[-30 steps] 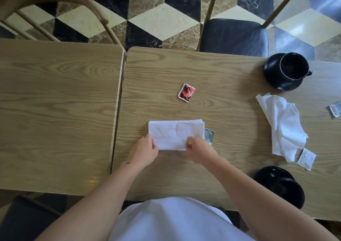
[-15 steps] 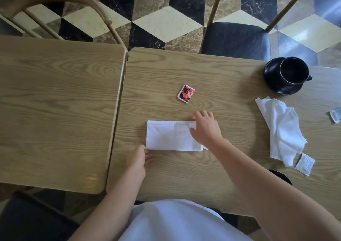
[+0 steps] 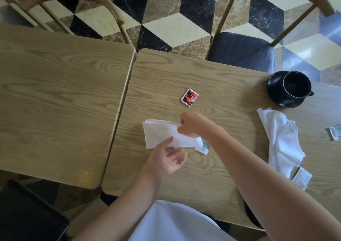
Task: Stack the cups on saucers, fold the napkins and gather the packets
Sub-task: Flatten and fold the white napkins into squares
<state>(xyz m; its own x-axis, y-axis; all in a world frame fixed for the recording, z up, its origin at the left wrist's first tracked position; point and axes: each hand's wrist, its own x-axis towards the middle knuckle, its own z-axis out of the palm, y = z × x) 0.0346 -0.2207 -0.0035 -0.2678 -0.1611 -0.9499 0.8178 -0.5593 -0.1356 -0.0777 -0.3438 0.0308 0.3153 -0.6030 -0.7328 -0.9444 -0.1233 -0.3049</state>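
Pinching the far right corner of the folded napkin point(image 3: 160, 135) with my right hand point(image 3: 193, 125), I have that edge lifted a little off the table point(image 3: 203, 78), my fingers curled round the paper. My left hand point(image 3: 166, 157) sits palm-up at the napkin's near edge, fingers loose and straight, the fingertips touching the underside of the paper's near side. A grey-green packet point(image 3: 203, 147) peeks out from under the napkin's right end, just beside my right wrist.

Beyond the napkin, toward the far edge, lies a red and black packet point(image 3: 190, 97) with bare wood all round it. To the left the table ends in a rounded edge, and a narrow gap separates it from a second table point(image 3: 60, 96) of the same wood.

To my right a crumpled napkin point(image 3: 280, 139) sprawls from near the black cup point(image 3: 296, 86), which stands on its saucer point(image 3: 273, 87) close to the far edge. A white packet point(image 3: 302, 179) touches the crumpled napkin's near end, and a silvery packet point(image 3: 335, 132) lies at the frame's right border. Another dark saucer point(image 3: 248, 213) shows partly under my right forearm at the near edge. Between my two arms the wood is open down to the near edge.
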